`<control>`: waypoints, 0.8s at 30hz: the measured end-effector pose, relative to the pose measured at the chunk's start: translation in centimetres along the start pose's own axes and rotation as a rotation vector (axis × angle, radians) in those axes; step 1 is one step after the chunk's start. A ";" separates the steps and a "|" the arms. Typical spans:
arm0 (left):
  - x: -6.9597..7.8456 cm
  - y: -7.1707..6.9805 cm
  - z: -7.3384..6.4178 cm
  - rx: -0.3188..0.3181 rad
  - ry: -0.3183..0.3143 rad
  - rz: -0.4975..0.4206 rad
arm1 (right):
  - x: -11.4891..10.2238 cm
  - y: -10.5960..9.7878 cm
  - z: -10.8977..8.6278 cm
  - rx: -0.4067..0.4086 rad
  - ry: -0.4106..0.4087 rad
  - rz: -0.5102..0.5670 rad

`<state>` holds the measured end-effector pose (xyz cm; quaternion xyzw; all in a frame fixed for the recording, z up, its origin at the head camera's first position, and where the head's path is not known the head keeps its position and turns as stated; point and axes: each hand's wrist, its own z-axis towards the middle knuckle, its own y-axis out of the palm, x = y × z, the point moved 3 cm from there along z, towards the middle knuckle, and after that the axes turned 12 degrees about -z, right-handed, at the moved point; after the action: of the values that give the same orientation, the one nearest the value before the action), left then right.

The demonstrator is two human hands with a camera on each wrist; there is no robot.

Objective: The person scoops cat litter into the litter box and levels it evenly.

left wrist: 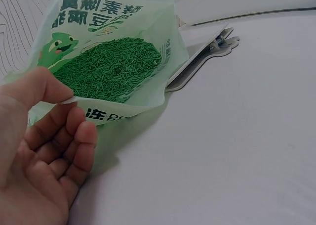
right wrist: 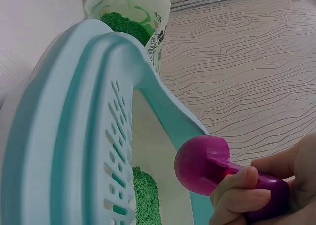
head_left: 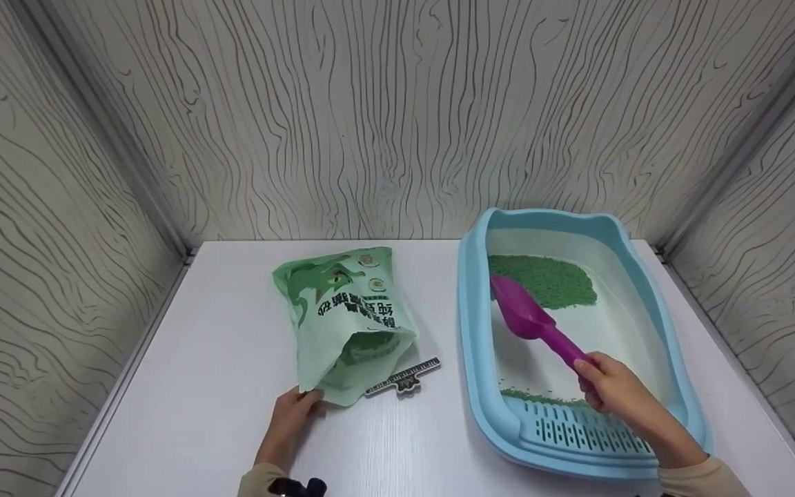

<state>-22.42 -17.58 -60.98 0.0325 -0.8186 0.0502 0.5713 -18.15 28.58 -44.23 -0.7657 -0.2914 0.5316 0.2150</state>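
Note:
A green bag of cat litter (head_left: 342,304) lies on the table with its mouth toward me. Green pellets (left wrist: 111,67) show inside it in the left wrist view. My left hand (head_left: 290,417) pinches the edge of the bag's mouth between thumb and fingers. On the right, my right hand (head_left: 615,386) grips the handle of a purple scoop (head_left: 523,309). The scoop's head hangs over the light-blue litter box (head_left: 475,359), near its left wall. Green litter (head_left: 549,279) lies in a patch at the box's far end. What the scoop's bowl holds is hidden.
A sealing clip (head_left: 406,378) lies on the white table (head_left: 183,373), beside the bag's mouth. The litter box has a slotted front step (head_left: 584,431), with scattered pellets (head_left: 542,398) along it. Wood-patterned panels (head_left: 342,124) stand behind and on both sides.

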 end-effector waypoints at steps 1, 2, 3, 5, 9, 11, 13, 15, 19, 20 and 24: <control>0.0 0.0 0.0 -0.001 0.001 -0.013 | 0.0 -0.1 -0.1 0.000 -0.003 0.004; 0.0 0.1 -0.1 -0.004 0.003 -0.026 | 0.0 -0.2 -0.2 -0.002 -0.009 0.007; 0.1 0.1 -0.1 -0.006 0.005 -0.038 | 0.0 -0.2 -0.3 -0.002 -0.020 0.011; 0.1 0.1 -0.1 -0.009 0.008 -0.054 | -0.1 -0.3 -0.6 -0.002 -0.030 0.020; 0.0 0.2 -0.1 -0.007 0.009 -0.050 | -0.5 -0.4 -1.2 -0.003 -0.036 0.012; -0.1 0.2 -0.1 -0.002 -0.001 -0.045 | -0.7 -0.4 -1.5 -0.011 -0.040 0.001; -0.1 0.2 -0.1 0.002 -0.010 -0.047 | -0.9 -0.4 -1.9 -0.023 -0.061 -0.011; -0.1 0.2 0.0 0.006 -0.020 -0.050 | -1.1 -0.4 -2.1 -0.038 -0.090 -0.010; -0.1 0.1 -0.1 0.006 -0.024 -0.050 | -1.6 -0.2 -2.4 -0.065 -0.148 -0.001; 0.0 0.1 -0.1 0.005 -0.022 -0.048 | -1.7 -0.1 -2.4 -0.070 -0.157 0.002; 0.1 0.0 -0.2 0.000 -0.017 -0.046 | -1.9 0.2 -2.6 -0.091 -0.171 0.011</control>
<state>-22.30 -17.53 -60.86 0.0514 -0.8224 0.0367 0.5654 -16.19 27.05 -42.17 -0.7280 -0.3285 0.5823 0.1516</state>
